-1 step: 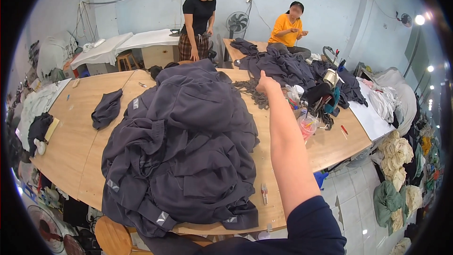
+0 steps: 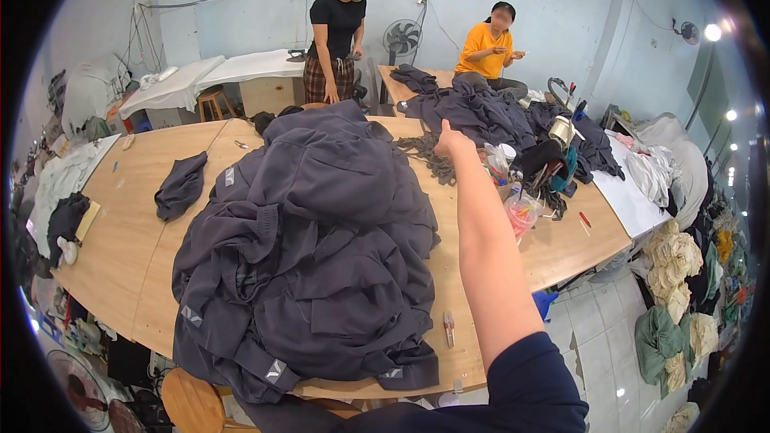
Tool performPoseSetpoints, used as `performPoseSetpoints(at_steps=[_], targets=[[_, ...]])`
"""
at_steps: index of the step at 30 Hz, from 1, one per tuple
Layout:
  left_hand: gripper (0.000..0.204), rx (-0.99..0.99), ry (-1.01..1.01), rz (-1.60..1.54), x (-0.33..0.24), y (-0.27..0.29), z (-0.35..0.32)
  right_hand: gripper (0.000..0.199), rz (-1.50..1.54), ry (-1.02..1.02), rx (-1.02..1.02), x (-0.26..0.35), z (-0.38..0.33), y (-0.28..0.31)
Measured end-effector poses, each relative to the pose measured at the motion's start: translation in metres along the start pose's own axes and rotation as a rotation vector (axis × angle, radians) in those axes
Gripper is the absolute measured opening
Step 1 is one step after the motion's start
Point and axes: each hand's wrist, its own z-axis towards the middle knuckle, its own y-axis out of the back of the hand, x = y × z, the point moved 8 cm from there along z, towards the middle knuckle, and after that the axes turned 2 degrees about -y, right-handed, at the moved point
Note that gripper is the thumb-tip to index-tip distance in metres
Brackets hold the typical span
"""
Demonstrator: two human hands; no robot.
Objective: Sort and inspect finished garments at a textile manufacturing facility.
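My right arm stretches forward over the table from the lower right. At its end, my right hand points away from me with one digit out; the other fingers look curled in, partly hidden behind the back of the hand. Beside and just under it lies a tangle of dark grey fabric strips. A tall heap of dark grey garments with pale patches fills the table's middle, left of my arm. Thread snips lie between heap and forearm. My left hand is not in view.
The wooden table carries a small dark cloth piece on the left. More dark garments, a plastic cup and a red pen lie right. Two people are across the table. A wooden stool stands lower left.
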Motion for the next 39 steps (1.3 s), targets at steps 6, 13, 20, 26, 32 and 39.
performPoseSetpoints(at_steps=[6,13,20,26,32,39], targets=[[0.056,-0.056,-0.127,0.295,0.025,0.001,0.011,0.081,-0.017,0.046,-0.085,-0.010,0.004,-0.006],[0.055,-0.129,-0.276,0.646,0.012,0.010,0.020,0.062,0.323,0.447,-0.395,-0.012,-0.039,-0.057],[0.049,-0.362,-0.383,1.070,-0.155,-0.051,-0.057,0.046,0.831,0.286,-0.462,-0.129,-0.143,-0.175],[0.081,-0.313,-0.338,1.112,-0.159,-0.056,-0.036,0.043,0.580,-0.038,-0.560,-0.241,-0.248,-0.271],[0.038,-0.197,-0.512,0.247,-0.182,-0.029,0.033,0.043,0.270,-0.043,-0.566,-0.231,-0.299,-0.295],[0.043,-0.147,-0.974,-0.035,-0.417,-0.183,-0.105,0.044,0.189,-0.061,-0.546,-0.242,-0.295,-0.299]])
